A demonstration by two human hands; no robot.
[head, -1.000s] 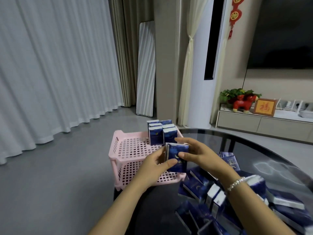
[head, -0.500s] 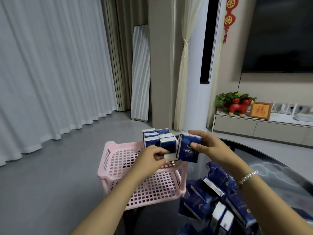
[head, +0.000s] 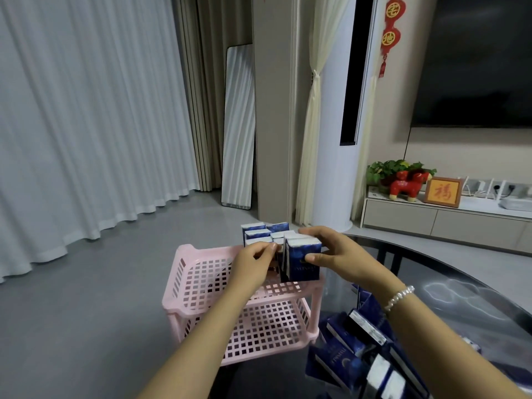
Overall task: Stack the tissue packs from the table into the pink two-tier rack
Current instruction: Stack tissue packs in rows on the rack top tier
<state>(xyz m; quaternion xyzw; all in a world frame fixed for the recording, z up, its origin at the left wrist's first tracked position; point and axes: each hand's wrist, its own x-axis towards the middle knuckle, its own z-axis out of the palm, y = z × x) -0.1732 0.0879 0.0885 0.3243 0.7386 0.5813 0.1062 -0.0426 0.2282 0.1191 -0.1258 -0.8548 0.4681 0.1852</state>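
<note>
Now lower than before: blue pack [head: 303, 262] in right hand [head: 334, 254] at rack [head: 184, 272].

White curtains [head: 86, 125] filled the left of the frame; a mirror [head: 238, 125] leaned at upper centre. At right, a dark television [head: 475, 61] hung above a cabinet [head: 431, 220] bearing a red figurine [head: 407, 184], a plant [head: 383, 169] and a framed picture [head: 443, 192]

Grey floor [head: 86, 283], white curtains [head: 86, 110], leaning mirror [head: 239, 125], wall-mounted television [head: 475, 61]
</note>
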